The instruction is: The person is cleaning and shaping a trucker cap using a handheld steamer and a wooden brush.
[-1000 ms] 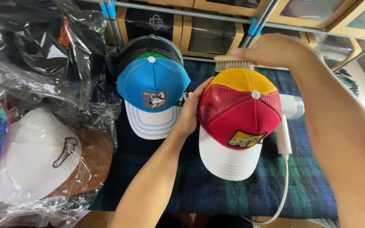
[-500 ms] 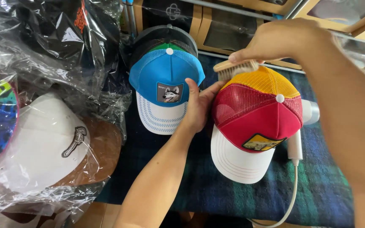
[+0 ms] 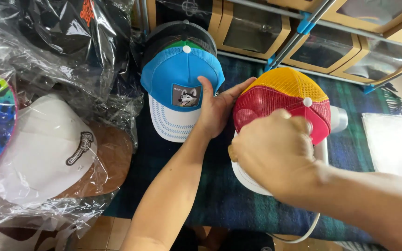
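A mesh cap (image 3: 275, 100) with a yellow back, red crown and white brim sits on a white rounded stand (image 3: 338, 118) on a blue-green plaid cloth (image 3: 219, 195). My left hand (image 3: 217, 109) presses flat against the cap's left side, fingers spread. My right hand (image 3: 275, 148) is closed in a fist over the cap's front and brim, hiding its patch. The tan end of a wooden brush (image 3: 232, 152) pokes out of the fist on its left side. The bristles are hidden.
A blue cap with a dog patch (image 3: 177, 79) tops a stack just left of my left hand. Plastic-wrapped caps (image 3: 47, 148) pile at the left. Windowed cardboard boxes (image 3: 257, 28) and metal rods line the back. A white sheet (image 3: 394, 144) lies right; a white cord (image 3: 303, 232) trails forward.
My right hand has carried the brush from the cap's yellow back down over the crown to the front. My left hand stays on the cap's side.
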